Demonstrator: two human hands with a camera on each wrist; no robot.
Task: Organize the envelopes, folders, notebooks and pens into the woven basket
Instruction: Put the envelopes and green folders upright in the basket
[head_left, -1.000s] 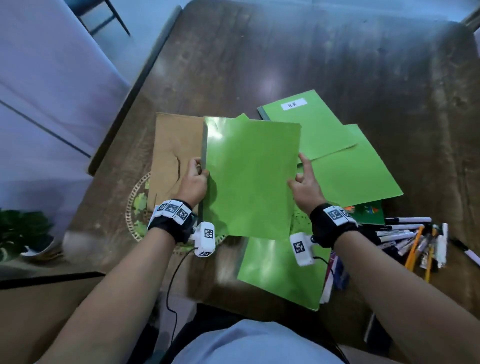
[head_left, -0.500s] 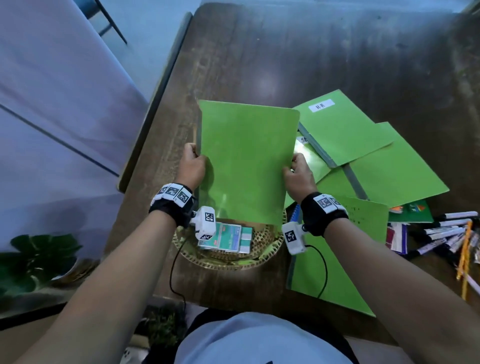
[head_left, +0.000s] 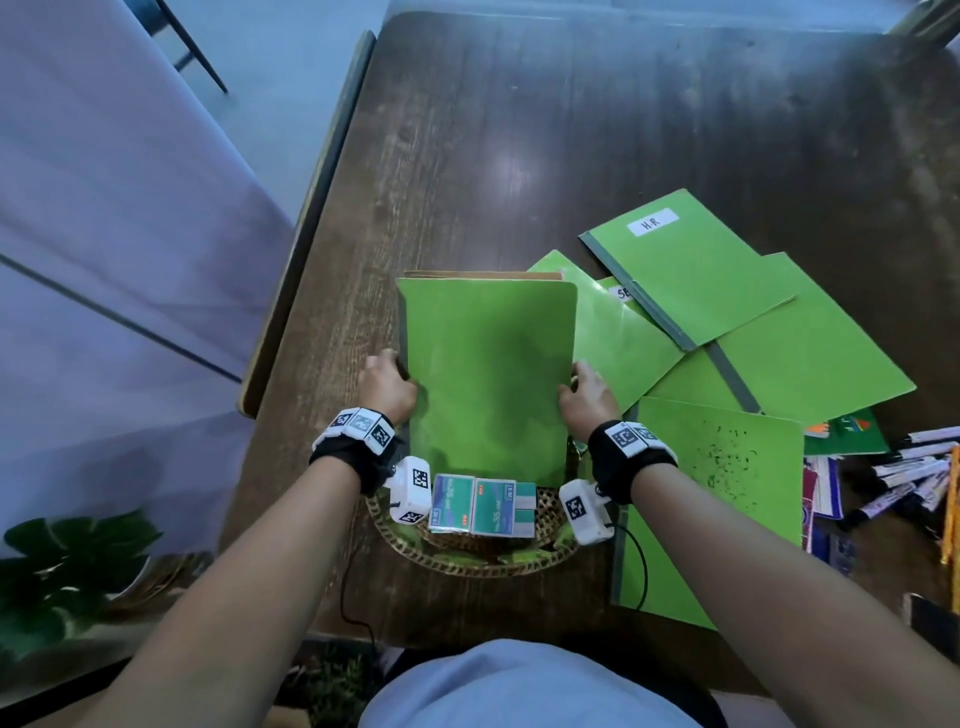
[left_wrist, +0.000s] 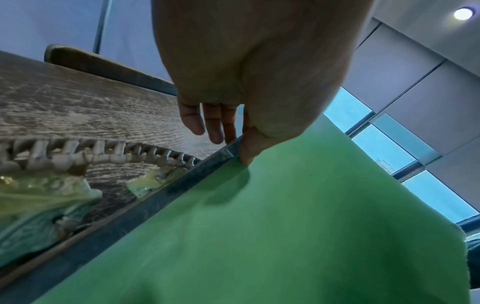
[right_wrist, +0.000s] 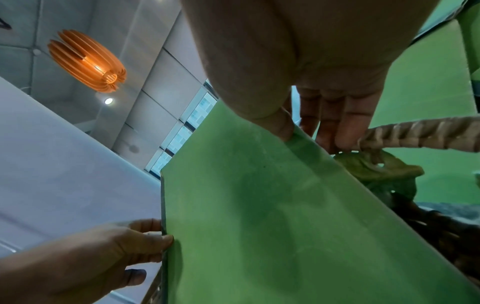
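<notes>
A green folder (head_left: 488, 374) stands upright in the woven basket (head_left: 467, 564), with a brown envelope's top edge (head_left: 483, 274) showing behind it. My left hand (head_left: 387, 384) pinches the folder's left spine edge (left_wrist: 226, 152), thumb in front and fingers behind. My right hand (head_left: 587, 397) pinches the right edge (right_wrist: 306, 139) the same way. Two small teal boxes (head_left: 480, 505) lean in the basket's near side. More green folders (head_left: 691, 270) lie spread to the right, beside notebooks (head_left: 844, 434) and a heap of pens (head_left: 914, 473).
The dark wooden table's left edge (head_left: 311, 208) runs close to the basket. A potted plant (head_left: 67, 561) sits low at the left, off the table. One green folder (head_left: 711, 499) overhangs the near table edge beside my right wrist.
Both hands carried the green folder left and down from above the pile, and it now stands in the basket in front of the brown envelope.
</notes>
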